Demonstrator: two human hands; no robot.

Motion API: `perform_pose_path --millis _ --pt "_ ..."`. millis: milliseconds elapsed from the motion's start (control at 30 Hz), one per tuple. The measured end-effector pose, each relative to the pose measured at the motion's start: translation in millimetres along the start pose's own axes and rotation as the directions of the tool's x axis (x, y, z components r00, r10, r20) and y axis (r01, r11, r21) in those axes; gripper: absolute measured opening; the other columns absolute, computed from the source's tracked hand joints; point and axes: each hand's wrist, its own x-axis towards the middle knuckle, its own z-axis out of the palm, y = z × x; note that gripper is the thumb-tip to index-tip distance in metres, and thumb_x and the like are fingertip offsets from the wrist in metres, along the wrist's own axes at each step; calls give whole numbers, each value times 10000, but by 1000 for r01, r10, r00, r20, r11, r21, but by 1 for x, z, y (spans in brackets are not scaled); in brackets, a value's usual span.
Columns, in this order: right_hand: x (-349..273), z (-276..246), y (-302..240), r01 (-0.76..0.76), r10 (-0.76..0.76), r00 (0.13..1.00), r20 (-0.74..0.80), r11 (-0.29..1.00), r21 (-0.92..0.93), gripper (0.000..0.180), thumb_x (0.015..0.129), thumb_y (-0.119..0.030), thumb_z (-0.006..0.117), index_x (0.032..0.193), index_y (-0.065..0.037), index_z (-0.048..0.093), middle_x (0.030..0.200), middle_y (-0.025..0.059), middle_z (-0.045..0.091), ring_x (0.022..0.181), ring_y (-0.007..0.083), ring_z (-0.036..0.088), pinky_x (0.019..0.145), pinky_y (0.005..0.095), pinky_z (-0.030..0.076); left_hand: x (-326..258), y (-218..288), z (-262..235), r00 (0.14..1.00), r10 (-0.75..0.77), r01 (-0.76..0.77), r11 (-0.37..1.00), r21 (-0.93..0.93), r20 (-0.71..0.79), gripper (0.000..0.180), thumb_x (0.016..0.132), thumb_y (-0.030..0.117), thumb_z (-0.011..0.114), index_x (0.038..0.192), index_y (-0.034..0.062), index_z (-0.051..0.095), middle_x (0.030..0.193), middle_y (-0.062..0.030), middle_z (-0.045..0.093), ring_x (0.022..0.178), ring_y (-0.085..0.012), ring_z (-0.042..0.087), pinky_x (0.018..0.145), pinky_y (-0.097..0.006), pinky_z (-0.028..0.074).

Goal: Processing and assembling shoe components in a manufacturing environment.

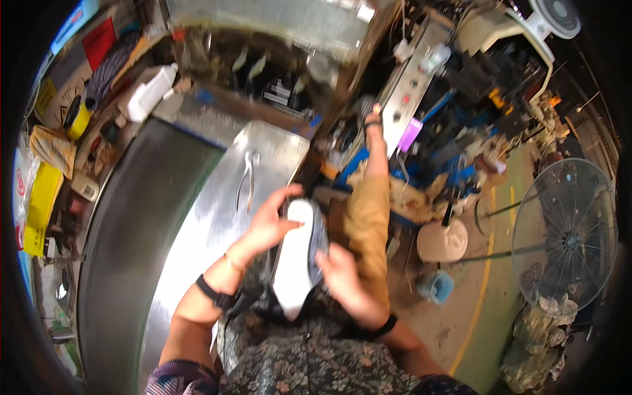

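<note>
In front of my body I hold a shoe upper [317,230] with a white sole-shaped bottom [294,257] facing up. Its dark grey-blue side shows along the right edge. My left hand [273,220] grips its far end from the left, thumb lying on the white face. On the right edge, my right hand [342,276] pinches the grey-blue material; its fingers are slightly blurred. A pair of metal pliers [245,184] lies on the shiny metal table [197,224], just beyond my left hand.
Left of the table runs a dark conveyor belt [131,210]. A white bottle [148,95] stands on the far-left ledge. A leg in tan trousers [368,217] stretches toward a control panel [401,99]. At right are a round cream stool [441,242], a blue bucket [436,288] and a large fan [567,240].
</note>
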Motion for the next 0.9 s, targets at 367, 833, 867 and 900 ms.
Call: perform_pose_path --millis 367,833,867,900 --pt "8 11 11 -299 351 925 147 909 -289 533 1112 -423 298 1307 -28 597 1219 189 688 1165 416 617 1034 443 462 -57 -6 17 952 -296 224 837 -500 -70 627 884 11 745 1414 26 411 1168 -69 622 1069 -147 589 952 -290 497" --pt "4 -5 2 -11 85 980 179 925 -381 724 1081 -296 489 1609 9 97 1563 257 379 1453 300 391 1147 364 342 -13 -34 17 966 -228 246 687 -683 119 603 977 178 663 1469 -28 383 1301 -133 604 1246 -207 550 1098 -352 424" --pt "5 -7 4 -44 84 982 168 972 -231 732 1079 -298 494 1610 5 90 1554 257 391 1446 307 398 1143 369 346 -14 -36 19 958 -257 241 472 -848 128 592 1004 221 635 1480 -30 388 1349 -146 597 1291 -221 543 1125 -363 411" --pt "11 -8 6 -113 125 980 156 990 -83 741 1077 -299 499 1611 1 83 1545 258 402 1439 314 405 1138 374 350 -12 -37 21 907 -420 149 289 -945 15 599 1053 348 522 1485 -53 414 1439 -180 553 1369 -265 493 1191 -383 337"
